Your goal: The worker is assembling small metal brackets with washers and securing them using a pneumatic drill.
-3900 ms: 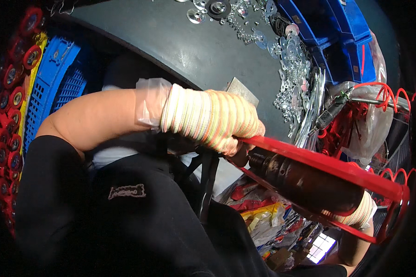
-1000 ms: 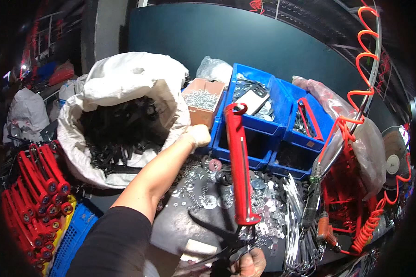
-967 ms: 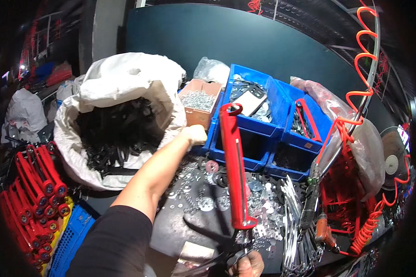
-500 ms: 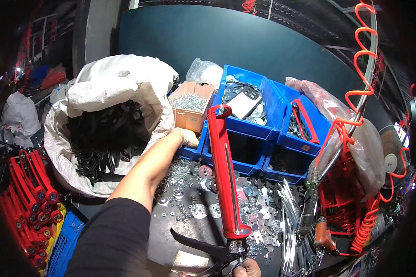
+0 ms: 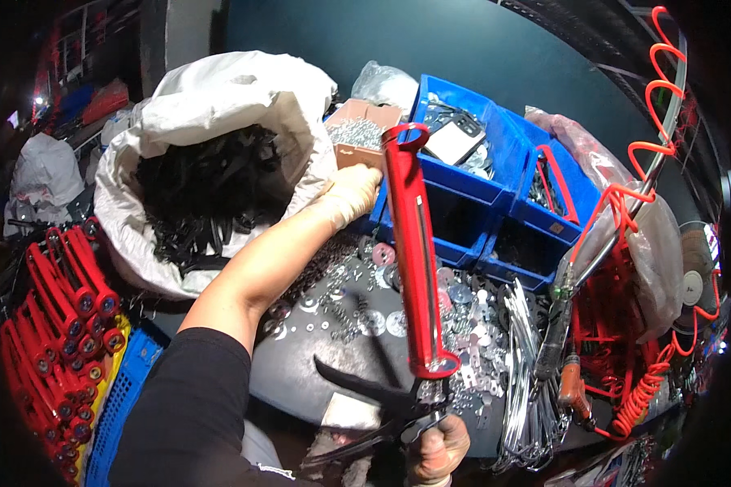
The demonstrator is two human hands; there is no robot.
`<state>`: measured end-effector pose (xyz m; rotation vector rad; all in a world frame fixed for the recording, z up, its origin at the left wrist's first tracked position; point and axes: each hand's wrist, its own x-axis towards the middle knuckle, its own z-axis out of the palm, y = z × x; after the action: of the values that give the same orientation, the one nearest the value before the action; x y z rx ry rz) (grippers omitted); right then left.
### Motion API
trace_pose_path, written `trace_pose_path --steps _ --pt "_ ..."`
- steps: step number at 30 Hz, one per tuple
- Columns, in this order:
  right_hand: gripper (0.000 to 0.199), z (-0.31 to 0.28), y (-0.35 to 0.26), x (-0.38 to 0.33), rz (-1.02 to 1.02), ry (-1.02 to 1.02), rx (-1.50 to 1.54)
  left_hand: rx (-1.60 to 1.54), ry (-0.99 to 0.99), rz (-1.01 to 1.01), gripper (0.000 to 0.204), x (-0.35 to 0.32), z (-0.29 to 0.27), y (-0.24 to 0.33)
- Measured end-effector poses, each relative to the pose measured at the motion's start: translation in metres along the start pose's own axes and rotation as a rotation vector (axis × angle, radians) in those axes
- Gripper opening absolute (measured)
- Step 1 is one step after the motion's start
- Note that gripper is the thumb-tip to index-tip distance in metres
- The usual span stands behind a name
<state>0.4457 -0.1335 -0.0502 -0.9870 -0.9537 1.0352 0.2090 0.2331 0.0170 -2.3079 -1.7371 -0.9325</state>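
Note:
My left hand (image 5: 351, 195), in a cream glove, is at the small blue bin (image 5: 375, 213) just below a tan box (image 5: 357, 152) of small silvery hardware. Its fingers look bent together; the tips are hidden, and whatever they hold does not show. At the lower middle my right hand (image 5: 442, 448) is closed around the lower end of a caulking gun (image 5: 414, 252). The gun stands nearly upright, its red half-round cradle up and its black handle and trigger pointing left. Part of the right hand's grip is hidden by the gun.
Left stand a white sack (image 5: 114, 235) of black parts and stacked red gun frames (image 5: 65, 325). Stacked blue bins (image 5: 463, 191) stand at the back. Loose washers and plates (image 5: 471, 349) and metal rods (image 5: 516, 381) litter the table. A power screwdriver (image 5: 552, 357) hangs beside an orange coiled hose (image 5: 625, 406).
The view has shifted, so the scene sits higher. My left hand now shows more fully at the bin, its fingers bent. The right hand still grips the caulking gun and shows more.

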Motion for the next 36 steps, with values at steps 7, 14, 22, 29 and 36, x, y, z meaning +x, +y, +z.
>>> trace_pose_path --steps 7,14,22,29,36 --pt "0.031 -0.014 0.014 -0.003 -0.027 0.006 0.172 -0.560 0.147 0.280 0.020 -0.092 -0.051 0.030" --pt "0.025 0.011 -0.011 -0.077 0.127 0.048 0.240 -0.475 -0.208 0.033 0.027 -0.223 -0.075 0.024" --pt "0.033 0.025 -0.017 -0.092 0.221 -0.068 0.039 0.061 -0.196 -0.023 0.023 -0.271 -0.116 -0.010" --pt "0.034 0.018 -0.016 -0.101 0.129 -0.032 -0.178 -0.029 0.373 0.289 0.023 -0.266 -0.111 -0.029" --pt "0.029 0.015 -0.016 -0.118 0.240 -0.033 0.019 0.189 -0.124 0.078 0.026 -0.265 -0.087 -0.007"
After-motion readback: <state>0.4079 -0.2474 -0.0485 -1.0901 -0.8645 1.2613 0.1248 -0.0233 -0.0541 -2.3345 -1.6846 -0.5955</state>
